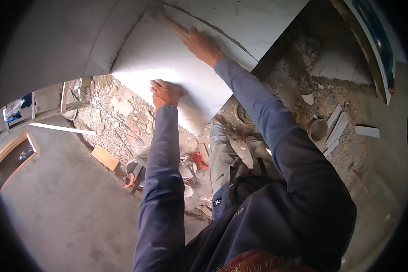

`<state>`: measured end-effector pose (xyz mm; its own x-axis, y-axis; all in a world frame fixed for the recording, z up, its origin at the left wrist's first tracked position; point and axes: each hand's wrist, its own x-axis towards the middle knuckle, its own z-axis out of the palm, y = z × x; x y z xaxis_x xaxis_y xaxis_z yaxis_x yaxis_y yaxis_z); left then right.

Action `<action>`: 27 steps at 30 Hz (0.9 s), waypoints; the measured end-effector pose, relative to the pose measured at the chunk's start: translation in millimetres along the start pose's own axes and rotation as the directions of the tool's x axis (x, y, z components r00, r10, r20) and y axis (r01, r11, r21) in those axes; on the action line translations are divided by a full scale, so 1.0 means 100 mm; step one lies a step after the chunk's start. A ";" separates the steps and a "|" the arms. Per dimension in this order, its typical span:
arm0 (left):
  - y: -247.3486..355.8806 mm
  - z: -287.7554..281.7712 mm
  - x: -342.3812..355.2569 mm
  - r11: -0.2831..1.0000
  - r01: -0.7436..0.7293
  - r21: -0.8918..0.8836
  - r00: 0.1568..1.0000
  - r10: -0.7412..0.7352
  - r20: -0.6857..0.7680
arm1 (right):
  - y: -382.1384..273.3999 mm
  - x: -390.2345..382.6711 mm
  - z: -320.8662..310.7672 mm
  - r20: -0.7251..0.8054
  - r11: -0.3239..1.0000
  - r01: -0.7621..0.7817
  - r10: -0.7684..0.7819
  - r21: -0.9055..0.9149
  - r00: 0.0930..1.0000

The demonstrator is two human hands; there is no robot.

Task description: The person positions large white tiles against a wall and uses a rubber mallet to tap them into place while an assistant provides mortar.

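Observation:
My left hand (164,95) presses on a pale flat panel (145,54), its fingers bent on the surface and thumb spread to the right, holding nothing. Higher up and to the right, my right hand (201,47) is closed around a long, narrow tan tool (174,25), blurred at its far end, which lies against the panel near a dark, uneven seam (213,29). Another pale panel (77,36) adjoins at the left, with a dark joint between.
Rubble (122,106) lies below the panel around my legs (222,158), with a bucket (317,129) and white strips (335,129) at the right. An orange-handled saw (129,179), a tan board (105,157) and grey concrete floor (72,190) are at the lower left.

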<state>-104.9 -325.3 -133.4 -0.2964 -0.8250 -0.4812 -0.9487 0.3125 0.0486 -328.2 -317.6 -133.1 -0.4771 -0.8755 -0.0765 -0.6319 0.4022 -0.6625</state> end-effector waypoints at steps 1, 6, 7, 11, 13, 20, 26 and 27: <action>0.03 -0.06 0.02 1.000 0.008 0.008 1.000 -0.008 0.026 | -0.08 0.02 -0.06 0.017 0.999 -0.021 0.020 0.037 1.000; 0.09 -0.33 0.50 0.999 -0.027 0.027 0.998 0.025 0.050 | -0.54 -0.31 -0.41 0.019 0.962 0.084 -0.092 0.260 0.996; -0.09 -0.16 0.71 0.985 -0.170 0.039 0.931 0.174 -0.323 | -0.59 -0.36 -0.41 -0.060 0.926 0.209 -0.201 0.315 0.978; -0.18 -0.29 1.59 0.820 -0.422 0.385 0.833 0.519 -0.192 | -0.55 -0.55 -0.35 -0.302 0.892 0.381 -0.304 0.242 0.903; -0.03 -0.35 1.86 0.676 -0.543 0.497 0.774 0.633 -0.017 | -0.33 -0.39 -0.20 -0.237 0.943 0.308 -0.273 0.125 0.932; 0.07 -0.69 1.65 0.913 -0.314 0.261 0.946 0.325 0.000 | -0.18 0.07 0.02 -0.436 0.887 0.462 -0.412 0.010 0.800; 0.54 -0.65 1.60 0.860 -0.332 0.387 0.931 0.365 -0.013 | 0.15 0.07 0.09 -0.254 0.948 0.244 -0.189 0.205 0.949; 0.47 -0.67 1.63 0.842 -0.380 0.382 0.914 0.405 0.017 | 0.11 0.11 0.11 -0.275 0.970 0.228 -0.197 0.087 0.941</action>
<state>-205.5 -476.4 -150.8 -0.6531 -0.6196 -0.4354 -0.6442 0.7568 -0.1108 -333.6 -325.7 -149.4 -0.4930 -0.8291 0.2635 -0.6683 0.1670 -0.7249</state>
